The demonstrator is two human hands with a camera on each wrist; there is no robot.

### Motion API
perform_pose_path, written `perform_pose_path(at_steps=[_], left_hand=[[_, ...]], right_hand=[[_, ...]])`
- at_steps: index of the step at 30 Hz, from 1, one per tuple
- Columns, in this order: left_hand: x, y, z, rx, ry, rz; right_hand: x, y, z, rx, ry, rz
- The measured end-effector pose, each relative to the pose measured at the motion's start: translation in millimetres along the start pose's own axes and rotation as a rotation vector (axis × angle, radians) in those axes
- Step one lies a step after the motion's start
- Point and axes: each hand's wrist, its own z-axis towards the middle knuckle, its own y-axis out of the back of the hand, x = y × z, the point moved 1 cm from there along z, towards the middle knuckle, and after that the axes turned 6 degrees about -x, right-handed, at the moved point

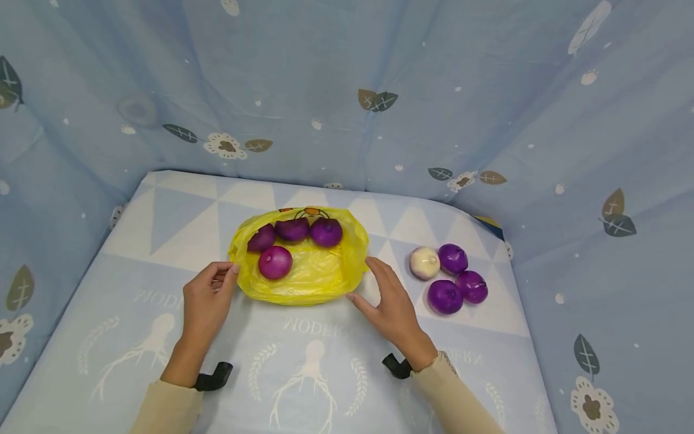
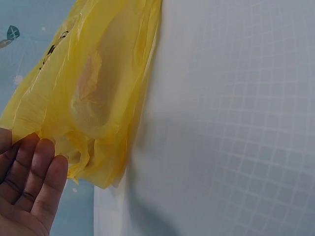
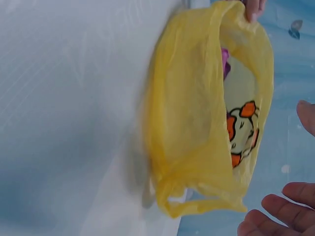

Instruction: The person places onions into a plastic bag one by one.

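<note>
A yellow plastic bag [image 1: 320, 280] stands on the table with its mouth spread wide. Inside it sit several purple onions: a brighter one [image 1: 275, 263] at the front left, the rest along the back wall, such as the round one [image 1: 326, 232]. My left hand [image 1: 208, 298] pinches the bag's left rim between thumb and fingertips. At the bag's right side, my right hand [image 1: 389, 307] has its thumb and fingers spread. The right wrist view shows those fingers [image 3: 283, 214] apart from the bag, holding nothing, beside its looped handle.
To the right of the bag lie a whitish onion [image 1: 425, 263] and three purple onions [image 1: 445, 296] in a cluster. A patterned cloth [image 1: 179, 241] covers the table. Blue printed curtains [image 1: 336, 72] hang behind and at both sides.
</note>
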Motion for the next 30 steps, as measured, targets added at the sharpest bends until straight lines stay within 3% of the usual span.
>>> perform_pose_path(at_steps=[9, 20, 30], left_hand=[[-0.1, -0.2, -0.2, -0.003, 0.010, 0.013], [-2.5, -0.1, 0.0, -0.007, -0.006, 0.005], [-2.0, 1.7, 0.0, -0.008, -0.013, 0.024]], right_hand=[[-26, 21, -14.9, -0.091, -0.085, -0.108], [-66, 67, -26.9, -0.239, -0.261, -0.189], [-93, 94, -43.1, -0.246, -0.438, -0.227]])
